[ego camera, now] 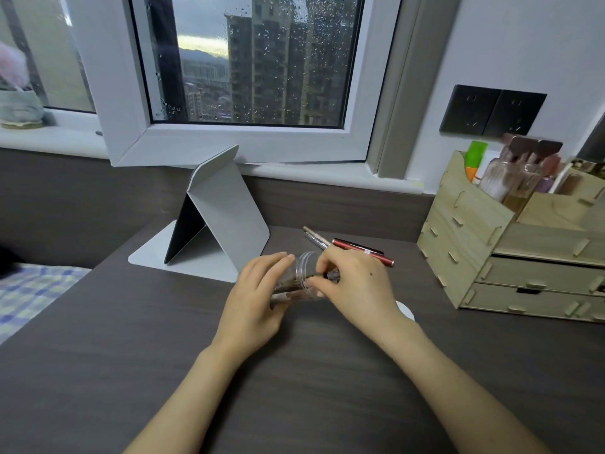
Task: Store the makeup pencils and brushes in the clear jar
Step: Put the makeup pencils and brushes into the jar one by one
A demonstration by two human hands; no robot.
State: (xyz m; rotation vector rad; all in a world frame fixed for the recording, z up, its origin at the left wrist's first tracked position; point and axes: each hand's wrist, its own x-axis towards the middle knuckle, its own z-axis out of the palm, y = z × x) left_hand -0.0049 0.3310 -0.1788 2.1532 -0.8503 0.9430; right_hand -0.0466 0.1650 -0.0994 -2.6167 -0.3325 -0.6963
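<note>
Head view, the only one. The clear jar [302,278] is held tipped on its side just above the dark desk [294,388], mouth turned toward the person's right. The left hand [258,296] is wrapped around the jar's base and body, fingers curled over the top, presumably to keep it steady and angled so long items slide in rather than bounce out. The right hand [353,280] is at the rim, fingers pinched narrow on a dark pencil or brush end [332,275] (too blurred to say which) that is partly inside; a few brownish sticks already lie within the jar. Behind the right hand, on the desk, several items are not yet stored: a red pencil [363,252] and a pair of pale, slim brushes or pencils [316,239], lying close together within easy reach. A folded grey tablet stand [226,217] sits to the left of them, a wooden organiser [474,244] to the right. Judgement: task partway done, insertion step in hand.
</note>
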